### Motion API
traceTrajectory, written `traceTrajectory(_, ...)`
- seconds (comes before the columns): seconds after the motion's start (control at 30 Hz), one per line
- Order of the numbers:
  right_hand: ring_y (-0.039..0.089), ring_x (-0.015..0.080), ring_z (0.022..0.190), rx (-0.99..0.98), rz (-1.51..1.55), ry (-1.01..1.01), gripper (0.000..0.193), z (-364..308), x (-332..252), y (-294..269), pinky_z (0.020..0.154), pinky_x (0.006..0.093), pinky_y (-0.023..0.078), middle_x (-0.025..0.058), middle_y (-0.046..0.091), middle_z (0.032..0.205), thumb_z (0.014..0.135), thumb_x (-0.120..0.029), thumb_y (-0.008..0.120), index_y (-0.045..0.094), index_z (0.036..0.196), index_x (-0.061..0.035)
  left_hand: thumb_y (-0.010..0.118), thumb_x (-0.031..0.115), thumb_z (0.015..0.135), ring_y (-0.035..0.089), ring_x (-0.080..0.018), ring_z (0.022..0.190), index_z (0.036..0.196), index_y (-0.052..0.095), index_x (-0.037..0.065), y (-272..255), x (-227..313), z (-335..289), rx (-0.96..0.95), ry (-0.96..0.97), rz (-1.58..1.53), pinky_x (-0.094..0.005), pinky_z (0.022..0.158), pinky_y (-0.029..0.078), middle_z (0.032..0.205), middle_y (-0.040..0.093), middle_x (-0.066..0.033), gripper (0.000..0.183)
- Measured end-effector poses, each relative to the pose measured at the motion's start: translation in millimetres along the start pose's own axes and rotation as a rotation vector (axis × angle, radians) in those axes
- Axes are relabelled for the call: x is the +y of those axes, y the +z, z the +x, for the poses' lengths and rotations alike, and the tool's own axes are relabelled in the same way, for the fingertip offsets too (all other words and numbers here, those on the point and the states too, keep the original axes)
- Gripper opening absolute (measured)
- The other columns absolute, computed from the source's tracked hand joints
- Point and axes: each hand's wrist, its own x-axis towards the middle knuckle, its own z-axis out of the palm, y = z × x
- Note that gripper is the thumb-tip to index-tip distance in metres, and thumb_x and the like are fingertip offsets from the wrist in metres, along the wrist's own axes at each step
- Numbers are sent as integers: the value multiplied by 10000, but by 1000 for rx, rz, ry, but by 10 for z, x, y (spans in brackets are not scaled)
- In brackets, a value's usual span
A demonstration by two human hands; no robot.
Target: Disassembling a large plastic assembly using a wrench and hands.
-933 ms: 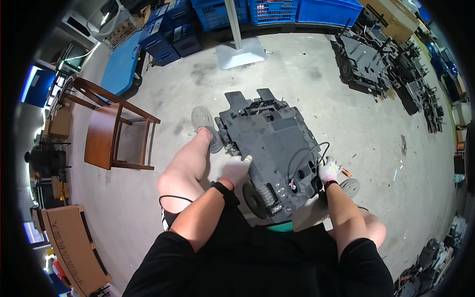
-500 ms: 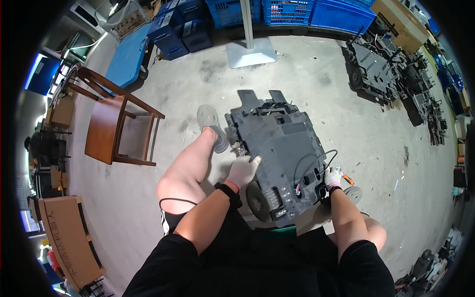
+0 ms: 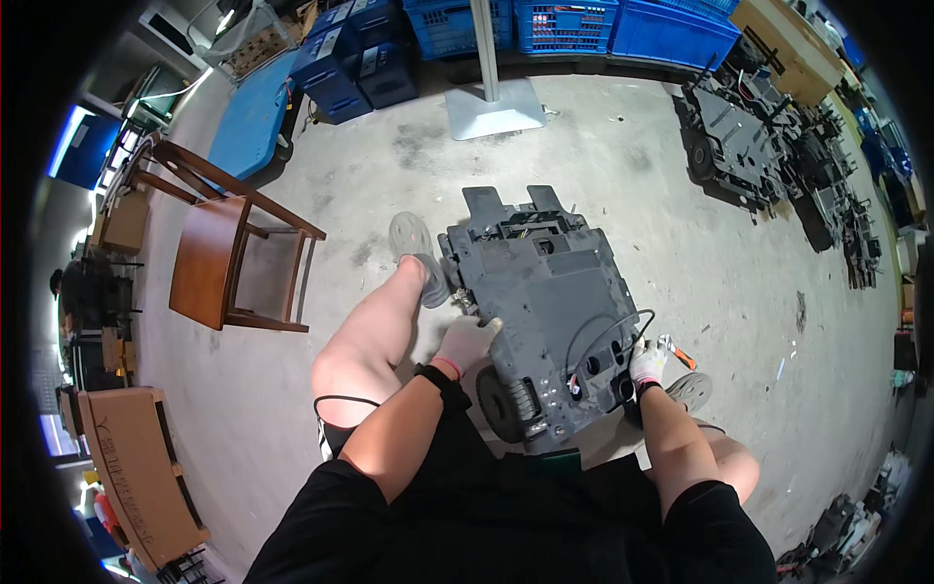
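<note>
A dark grey wheeled machine chassis lies between my legs, two flat tabs at its far end and a black wheel at its near left corner. My left hand, in a whitish glove, grips its left edge, thumb on top and fingers hidden underneath. On the opposite edge my gloved right hand is closed, its fingers partly hidden by the chassis. A black cable loops over the top near that hand. Just beyond it on the floor is a tool with an orange and black handle and a metal head.
A brown wooden chair stands at left, near a blue platform cart. At the back are a metal post base and blue crates. Similar machine parts lie at far right. A cardboard box sits at lower left.
The chassis has shifted slightly left and toward me, turning a little, with both hands moving along on its edges. The tool on the floor now shows more fully.
</note>
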Motion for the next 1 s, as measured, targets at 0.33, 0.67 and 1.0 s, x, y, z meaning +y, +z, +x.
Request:
traceTrajectory(0.33, 543, 412, 1105, 26, -123, 2, 469, -412, -679, -218, 960, 483, 446, 256, 604, 1121, 962, -436, 520, 644, 1060, 6, 607, 646, 860, 580, -417, 1207, 1200, 612, -132, 68, -1346, 365, 24, -217, 87, -410, 1026, 448, 1217, 624, -320, 849)
traceTrajectory(0.67, 531, 420, 1098, -171, -122, -236, 368, -590, -682, -386, 905, 498, 469, 232, 572, 1118, 932, -326, 611, 540, 1133, -26, 629, 631, 855, 586, -391, 1212, 1237, 598, -119, 29, -1641, 720, 0, -328, -15, -413, 1021, 451, 1264, 613, -296, 842)
traceTrajectory(1.0, 499, 437, 1180, -90, -1, -396, 663, -319, -977, -307, 1010, 509, 411, 253, 522, 1302, 908, -405, 633, 426, 1395, -4, 612, 239, 888, 657, -247, 723, 949, 687, 20, 271, -2389, 1622, 680, 163, -303, -352, 682, 509, 882, 700, -127, 239)
